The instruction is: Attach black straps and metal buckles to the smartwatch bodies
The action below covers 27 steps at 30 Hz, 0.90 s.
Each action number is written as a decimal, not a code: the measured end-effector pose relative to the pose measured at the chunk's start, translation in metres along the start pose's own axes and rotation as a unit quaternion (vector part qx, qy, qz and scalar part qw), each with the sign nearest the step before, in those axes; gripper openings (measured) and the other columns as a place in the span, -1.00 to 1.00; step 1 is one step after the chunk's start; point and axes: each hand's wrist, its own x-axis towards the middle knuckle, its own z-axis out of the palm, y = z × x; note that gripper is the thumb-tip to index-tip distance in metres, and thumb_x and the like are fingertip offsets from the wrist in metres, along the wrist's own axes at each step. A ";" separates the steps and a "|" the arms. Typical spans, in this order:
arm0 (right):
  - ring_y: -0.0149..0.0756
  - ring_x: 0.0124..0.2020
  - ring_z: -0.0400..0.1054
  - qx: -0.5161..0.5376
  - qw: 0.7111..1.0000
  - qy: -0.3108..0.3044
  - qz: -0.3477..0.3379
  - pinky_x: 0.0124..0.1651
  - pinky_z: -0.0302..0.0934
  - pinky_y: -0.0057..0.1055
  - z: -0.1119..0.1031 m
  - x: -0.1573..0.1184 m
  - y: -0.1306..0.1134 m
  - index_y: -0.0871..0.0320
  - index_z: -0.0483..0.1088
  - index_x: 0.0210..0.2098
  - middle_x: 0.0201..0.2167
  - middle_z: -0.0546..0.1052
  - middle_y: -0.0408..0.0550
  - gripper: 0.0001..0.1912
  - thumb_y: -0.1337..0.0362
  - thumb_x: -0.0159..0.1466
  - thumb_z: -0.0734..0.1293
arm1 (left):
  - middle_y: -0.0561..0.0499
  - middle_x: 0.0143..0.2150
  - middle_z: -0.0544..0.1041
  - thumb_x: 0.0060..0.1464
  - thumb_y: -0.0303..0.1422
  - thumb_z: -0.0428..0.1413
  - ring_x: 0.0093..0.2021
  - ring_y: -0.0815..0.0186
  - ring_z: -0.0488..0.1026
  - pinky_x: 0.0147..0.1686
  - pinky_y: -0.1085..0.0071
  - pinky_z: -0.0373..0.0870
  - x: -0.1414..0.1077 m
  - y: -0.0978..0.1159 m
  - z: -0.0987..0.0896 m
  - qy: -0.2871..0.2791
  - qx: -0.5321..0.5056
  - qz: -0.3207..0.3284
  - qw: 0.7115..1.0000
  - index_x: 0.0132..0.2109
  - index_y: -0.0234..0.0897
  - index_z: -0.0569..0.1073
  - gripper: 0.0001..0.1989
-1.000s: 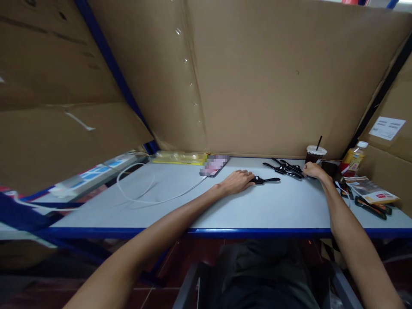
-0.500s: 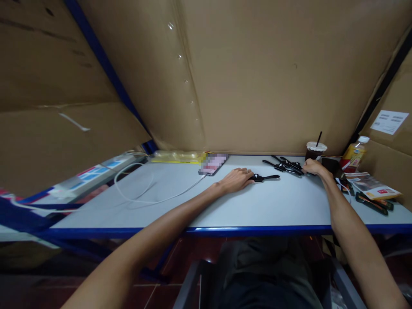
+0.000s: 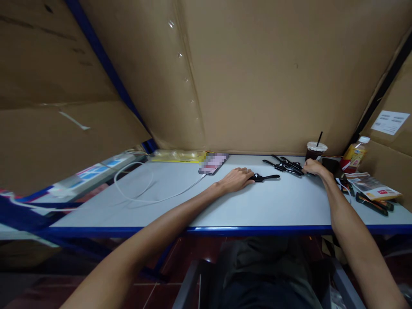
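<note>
My left hand [image 3: 238,179] rests on the grey table, its fingers closed over one end of a black handled tool [image 3: 264,177]. The tool's other handle points right. Farther right, my right hand [image 3: 313,167] is closed at the right side of a pile of similar black tools [image 3: 285,165]. What its fingers grip is too small and hidden to make out. Just behind this hand stands a cup of dark drink [image 3: 316,149] with a lid and black straw.
A phone [image 3: 214,163] with a white cable [image 3: 161,201] lies by yellow packaging [image 3: 178,157]. At right are a bottle [image 3: 355,154], a plastic packet [image 3: 375,186] and dark green-handled tools [image 3: 371,204]. A power strip [image 3: 93,175] is at left. Cardboard walls [image 3: 251,77] surround the table.
</note>
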 end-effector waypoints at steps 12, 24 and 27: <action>-0.16 -0.30 0.51 -0.073 0.997 -0.016 0.015 -0.31 0.22 -0.40 -0.008 -0.006 -0.006 0.20 0.60 -0.28 -0.33 0.62 0.08 -0.74 0.26 0.04 0.39 | -0.13 -0.15 0.57 0.46 -0.17 -0.19 -0.16 0.16 0.51 -0.16 0.30 0.33 -0.012 -0.028 -0.006 0.042 -0.066 -0.069 0.995 -0.09 -0.22 0.48 -0.61; 0.01 -0.16 0.56 -0.081 0.996 0.014 0.037 -0.21 0.29 -0.32 -0.007 -0.013 -0.016 0.19 0.61 -0.19 -0.22 0.64 0.19 -0.73 0.30 0.11 0.40 | -0.07 -0.14 0.57 0.31 -0.10 0.07 -0.20 0.19 0.50 -0.24 0.34 0.30 -0.014 -0.023 -0.014 0.009 -0.069 -0.039 0.997 -0.07 -0.19 0.54 -0.70; 0.06 -0.10 0.56 -0.078 0.996 0.026 0.044 -0.17 0.31 -0.29 -0.007 -0.014 -0.018 0.18 0.62 -0.18 -0.14 0.65 0.23 -0.74 0.28 0.14 0.40 | -0.05 -0.15 0.56 0.26 -0.16 0.09 -0.21 0.20 0.50 -0.25 0.34 0.30 -0.015 -0.024 -0.014 0.004 -0.072 -0.034 0.997 -0.10 -0.17 0.56 -0.76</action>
